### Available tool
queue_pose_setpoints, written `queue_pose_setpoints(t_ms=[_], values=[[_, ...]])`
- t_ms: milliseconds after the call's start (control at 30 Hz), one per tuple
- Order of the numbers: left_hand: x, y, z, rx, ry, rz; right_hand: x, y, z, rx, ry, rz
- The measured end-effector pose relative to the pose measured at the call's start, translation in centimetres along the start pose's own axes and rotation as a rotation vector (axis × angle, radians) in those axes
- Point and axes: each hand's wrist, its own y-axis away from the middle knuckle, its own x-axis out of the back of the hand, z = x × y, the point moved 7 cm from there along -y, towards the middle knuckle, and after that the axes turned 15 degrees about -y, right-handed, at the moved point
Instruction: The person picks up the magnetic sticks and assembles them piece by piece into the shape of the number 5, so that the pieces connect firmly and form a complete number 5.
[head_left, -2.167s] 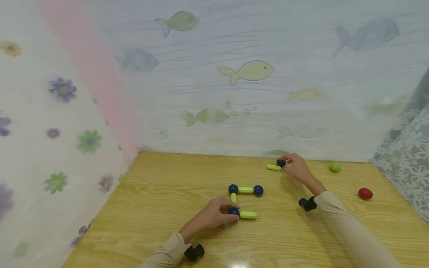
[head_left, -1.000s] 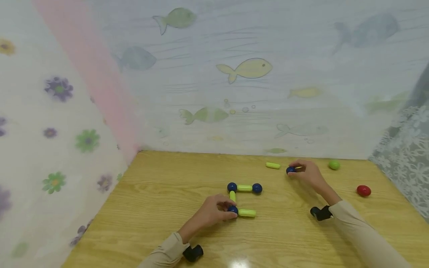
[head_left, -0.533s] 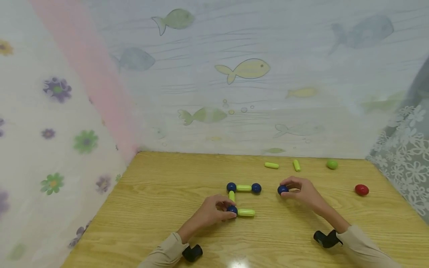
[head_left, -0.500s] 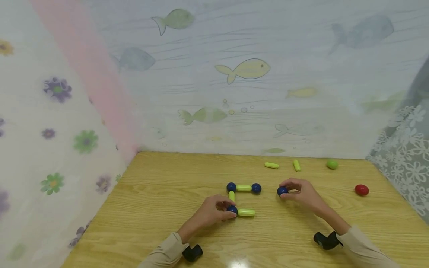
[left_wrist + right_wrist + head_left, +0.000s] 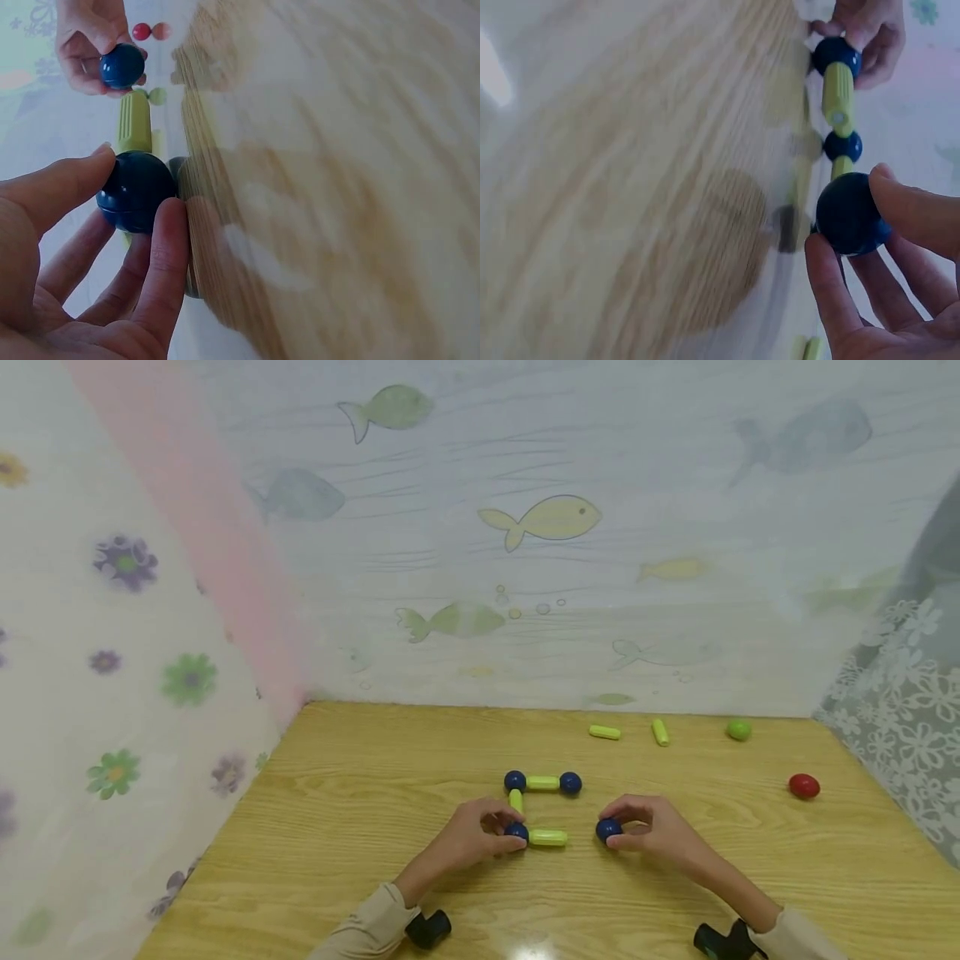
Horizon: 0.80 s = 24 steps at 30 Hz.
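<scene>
Between thumb and fingers, my left hand (image 5: 477, 833) grips a dark blue ball (image 5: 136, 192) at the near corner of a joined piece. From that ball a yellow-green rod (image 5: 549, 838) points right, its far end bare. Another rod (image 5: 516, 802) runs back to a second blue ball (image 5: 515, 781), which a further rod (image 5: 543, 783) links to a third ball (image 5: 571, 783). My right hand (image 5: 656, 835) pinches a loose blue ball (image 5: 853, 214). It sits in line with the right-pointing rod's bare end, a small gap apart.
Two loose yellow-green rods (image 5: 604, 732) lie near the table's back edge. To their right are a green ball (image 5: 738, 730) and, nearer, a red ball (image 5: 804, 787). A fish-patterned curtain (image 5: 450, 568) hangs behind the wooden table (image 5: 360, 760).
My right hand has brought the blue ball from the back of the table toward me and left, away from the loose rods. My left hand keeps its hold on the corner ball.
</scene>
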Motion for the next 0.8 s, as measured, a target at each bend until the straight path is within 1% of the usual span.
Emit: queue_pose_setpoints(t_ms=[133, 300, 433, 600, 800], values=[[0.1, 0.2, 0.0, -0.007, -0.001, 0.009, -1.2, -0.2, 0.4, -0.001, -0.008, -0.013], [0.1, 0.2, 0.1, -0.022, -0.006, 0.012, -2.7, -0.6, 0.6, -0.019, -0.025, -0.008], [0.1, 0.3, 0.1, -0.013, 0.000, 0.011, -3.7, -0.9, 0.4, -0.033, -0.020, -0.002], [0.1, 0.3, 0.2, -0.009, 0.001, 0.011, -4.2, -1.1, 0.2, -0.030, 0.016, 0.007], [0.1, 0.0, 0.3, 0.002, -0.003, -0.003, -4.2, -1.0, 0.1, -0.032, 0.031, 0.004]])
